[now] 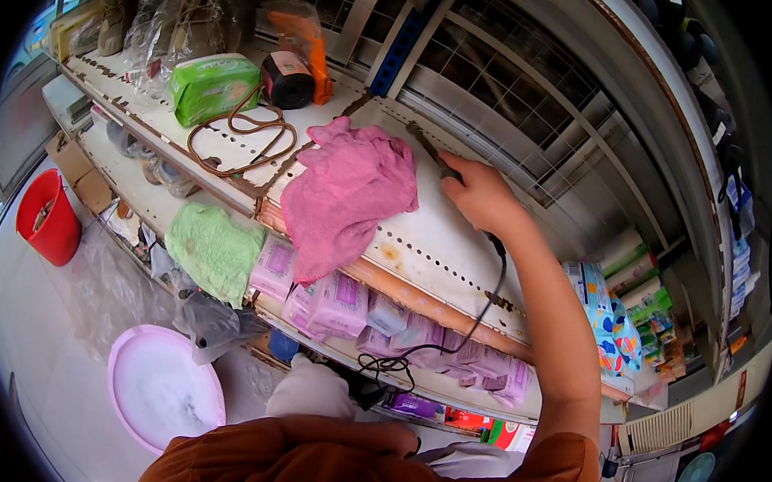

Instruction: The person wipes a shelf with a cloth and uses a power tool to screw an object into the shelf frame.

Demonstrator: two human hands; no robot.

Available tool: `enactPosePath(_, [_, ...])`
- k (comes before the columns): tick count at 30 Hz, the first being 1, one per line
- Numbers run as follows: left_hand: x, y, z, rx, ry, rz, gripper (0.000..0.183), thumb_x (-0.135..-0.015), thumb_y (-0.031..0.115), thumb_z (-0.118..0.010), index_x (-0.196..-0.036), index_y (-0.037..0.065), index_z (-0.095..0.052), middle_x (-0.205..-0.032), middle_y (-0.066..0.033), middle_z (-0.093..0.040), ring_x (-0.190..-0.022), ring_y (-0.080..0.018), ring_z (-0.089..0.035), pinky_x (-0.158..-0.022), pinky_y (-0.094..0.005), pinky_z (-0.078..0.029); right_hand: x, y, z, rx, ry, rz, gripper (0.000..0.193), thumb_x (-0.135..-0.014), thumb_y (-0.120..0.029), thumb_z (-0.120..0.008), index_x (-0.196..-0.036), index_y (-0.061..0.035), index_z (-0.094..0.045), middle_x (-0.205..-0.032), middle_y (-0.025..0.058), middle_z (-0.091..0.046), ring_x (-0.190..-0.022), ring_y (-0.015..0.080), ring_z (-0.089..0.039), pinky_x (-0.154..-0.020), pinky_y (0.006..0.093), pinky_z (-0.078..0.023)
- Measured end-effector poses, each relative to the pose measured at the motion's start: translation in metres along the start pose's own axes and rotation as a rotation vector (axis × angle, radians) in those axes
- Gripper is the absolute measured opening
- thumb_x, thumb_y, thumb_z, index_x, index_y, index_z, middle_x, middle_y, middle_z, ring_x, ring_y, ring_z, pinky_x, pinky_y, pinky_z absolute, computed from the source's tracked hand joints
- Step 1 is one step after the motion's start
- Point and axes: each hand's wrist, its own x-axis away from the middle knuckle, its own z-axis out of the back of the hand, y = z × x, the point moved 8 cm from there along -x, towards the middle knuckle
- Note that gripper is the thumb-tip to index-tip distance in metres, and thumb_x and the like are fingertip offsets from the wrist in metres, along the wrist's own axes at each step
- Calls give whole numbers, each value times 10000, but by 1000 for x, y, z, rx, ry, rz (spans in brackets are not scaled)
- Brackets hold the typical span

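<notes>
My right hand point(484, 198) is closed around the handle of a corded tool with a slim dark shaft point(424, 143), much like a soldering iron. The shaft points away and left, over the back of the white metal shelf point(455, 258); whether its tip touches the shelf I cannot tell. From the handle a black cable point(499, 286) runs down over the shelf edge into a tangle. A crumpled pink cloth point(354, 187) lies left of the tool and drapes over the front edge. My left hand does not show; brown fabric covers the lower middle.
Left along the shelf are a brown cord point(224, 172), a green package point(212, 85) and a black roll point(287, 80). Below sit a green cloth point(211, 245) and pink-purple packages point(339, 304). A red bucket point(48, 219) and a pink-rimmed basin point(164, 386) stand on the floor.
</notes>
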Motion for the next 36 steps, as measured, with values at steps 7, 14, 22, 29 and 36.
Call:
enactPosePath(7, [-6,-18,-4,-79,22,22,465,-603,361,-704,-988,106,-652,-942,-119,-643,-908,-312,-603,-759,-422,-474,125,-19,32,-1358,-100,-218,462,-912,-149,-448,-1344,-36,-330,-731,100,-539,-388,107,-442,-376,230,-369])
enactPosePath(14, [-23,-43,-35,-211,-144,32,501,-701,383,-664,-1119,113,-604,-1004,-123,-638,-917,-272,-616,-755,-388,-491,268,-22,10,-2136,-25,-76,501,-954,-226,-385,-1390,-41,-222,-734,84,-505,-325,105,-386,-342,248,-304])
enactPosePath(22, [16,-55,-39,-271,-328,202,606,-747,430,-630,-1249,113,-510,-1209,-137,-538,-1102,-290,-512,-906,-383,-418,373,-25,-13,-2439,212,100,473,-985,-221,-222,-1433,-101,-130,-762,81,-533,-336,87,-449,-289,213,-289])
enactPosePath(29, [51,-62,-31,-288,-355,393,682,-781,469,-593,-1331,103,-423,-1356,-156,-415,-1250,-310,-387,-1029,-375,-319,426,-38,-10,-2426,279,120,463,-983,-241,-291,-1412,-98,-196,-708,51,-480,-321,84,-390,-307,241,-310])
enactPosePath(36, [72,-103,-31,-254,-186,422,672,-782,492,-582,-1304,90,-455,-1344,-181,-419,-1240,-336,-392,-1029,-378,-314,500,25,49,-1993,746,109,419,-926,-300,-478,-1320,-215,-365,-779,31,-496,-427,99,-409,-387,235,-336])
